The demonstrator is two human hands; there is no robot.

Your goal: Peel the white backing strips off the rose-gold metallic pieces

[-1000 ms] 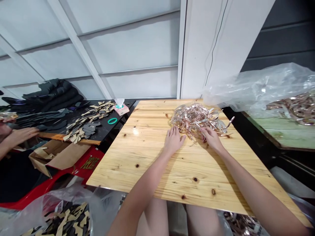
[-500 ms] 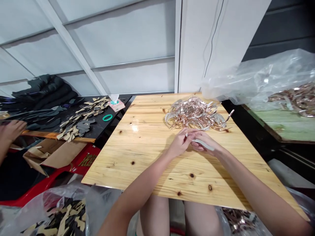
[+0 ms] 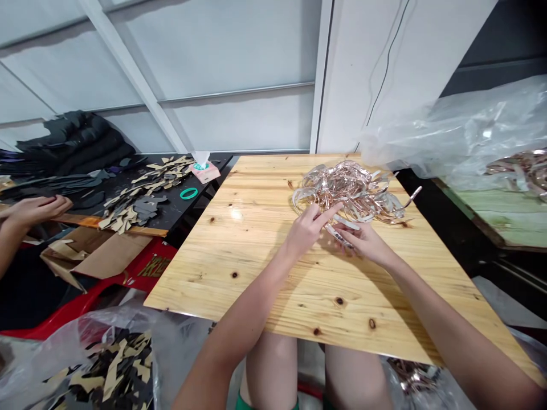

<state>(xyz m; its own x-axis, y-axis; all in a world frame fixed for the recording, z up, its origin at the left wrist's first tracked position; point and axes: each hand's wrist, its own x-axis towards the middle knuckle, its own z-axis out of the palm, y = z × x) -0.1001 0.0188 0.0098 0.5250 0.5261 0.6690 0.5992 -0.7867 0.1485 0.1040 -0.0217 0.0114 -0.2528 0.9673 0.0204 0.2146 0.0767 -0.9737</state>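
A heap of shiny rose-gold and whitish curved strips [image 3: 342, 182] lies on the wooden table. My right hand [image 3: 363, 242] is closed on a curved strip [image 3: 337, 234] at the heap's near edge, a pale end showing above the fingers. My left hand [image 3: 304, 229] is at the heap's near-left edge, its fingers apart and its index finger stretched towards the strip and the heap. Its fingertips partly overlap the strips, so contact there is hard to make out.
Left of the wooden table [image 3: 265, 273], a black table [image 3: 177, 213] bears beige and grey cut pieces, a tissue pack [image 3: 205, 172] and a green ring [image 3: 188, 193]. Another person's hand [image 3: 40, 210] is at far left. Plastic bags of scraps stand below; more strips [image 3: 519, 171] lie right.
My hands have moved apart, the left reaching forward to the heap. The strip in my right hand now shows more. The other person's hand has moved right; the view has shifted slightly.
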